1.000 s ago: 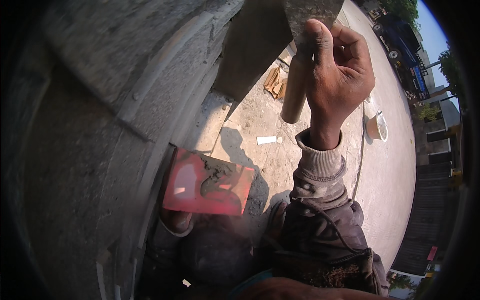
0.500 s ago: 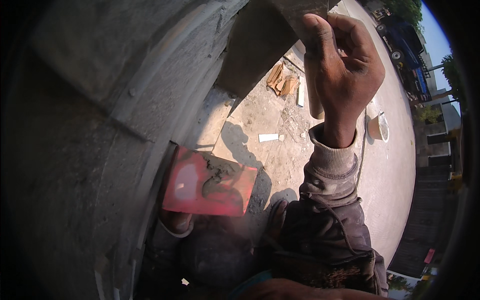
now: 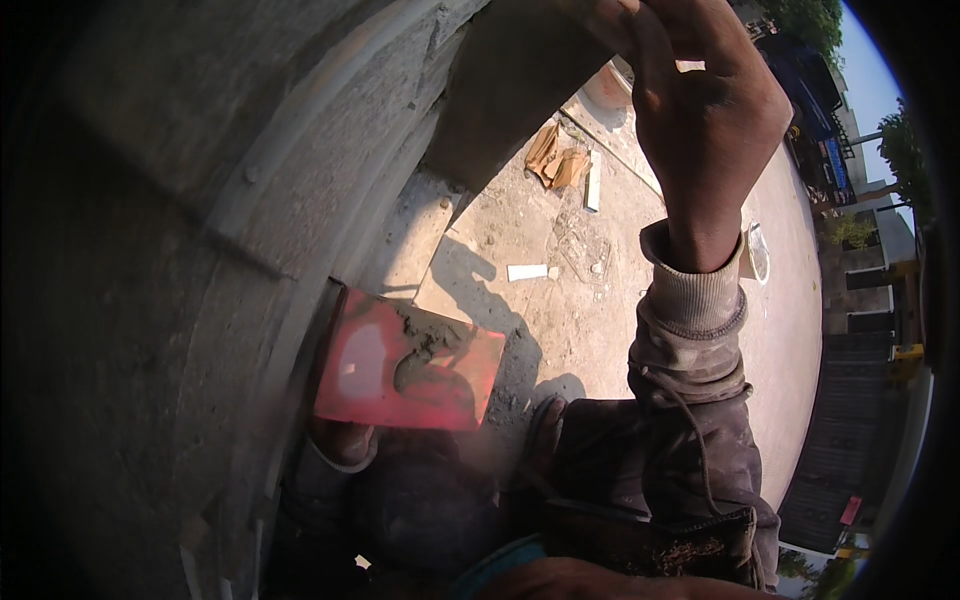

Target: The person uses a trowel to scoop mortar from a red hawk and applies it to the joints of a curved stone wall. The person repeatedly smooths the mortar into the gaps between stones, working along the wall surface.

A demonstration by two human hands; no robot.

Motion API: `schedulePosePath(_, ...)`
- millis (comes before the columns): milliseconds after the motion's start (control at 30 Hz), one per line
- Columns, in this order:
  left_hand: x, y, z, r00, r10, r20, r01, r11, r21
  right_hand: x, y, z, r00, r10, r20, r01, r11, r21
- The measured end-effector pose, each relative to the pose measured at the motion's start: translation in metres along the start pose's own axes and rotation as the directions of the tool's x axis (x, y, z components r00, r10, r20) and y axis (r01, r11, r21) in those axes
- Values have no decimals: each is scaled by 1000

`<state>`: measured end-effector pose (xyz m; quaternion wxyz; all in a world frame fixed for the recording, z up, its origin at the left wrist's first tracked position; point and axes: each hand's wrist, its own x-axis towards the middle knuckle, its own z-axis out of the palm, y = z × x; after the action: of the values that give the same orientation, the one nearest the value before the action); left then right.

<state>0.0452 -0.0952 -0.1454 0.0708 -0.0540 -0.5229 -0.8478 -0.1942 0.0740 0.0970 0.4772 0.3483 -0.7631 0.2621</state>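
My right hand (image 3: 705,110) is raised at the top of the picture, its fingers bent together and partly cut off by the upper edge. Half a second earlier it held a trowel with a grey blade and a rounded handle; now the hand and the picture edge hide that tool. Lower down, a red board (image 3: 345,375) smeared with grey wet mortar (image 3: 430,345) lies tilted above my foot (image 3: 343,440), close beside the concrete wall. What supports the board underneath is hidden. My left hand cannot be made out.
A rough concrete wall (image 3: 290,170) fills the left side. On the dusty ground are crumpled brown paper (image 3: 555,160), white strips (image 3: 527,272) and clear plastic (image 3: 580,245). A whitish bucket (image 3: 757,255) and a pinkish bowl (image 3: 608,90) stand farther off. A dark vehicle (image 3: 815,110) is beyond.
My right hand has moved up and slightly right, and its wrist has turned. The trowel's blade and handle have gone out of sight. The board appears slightly farther left.
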Motion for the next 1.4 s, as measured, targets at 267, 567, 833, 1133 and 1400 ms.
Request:
schedulePosePath(267,-1,5,6,1000,11,0,-11,1000,6,1,1,8,994,-28,-106,34,998,54)
schedulePosePath(567,-5,11,5,1000,29,-7,-29,1000,12,-6,1,12,979,-124,-164,100,984,-146)
schedulePosePath(833,-5,5,0,999,-35,5,35,991,-132,-20,15,15,975,-103,-196,72,985,-159)
schedulePosePath(1133,11,19,8,996,14,91,-8,998,-60,-37,-2,-23,935,350,-52,-288,839,461)
schedulePosePath(1400,25,27,32,981,-108,158,159,919,-361,-127,7,-35,160,-73,984,-987,5,161)
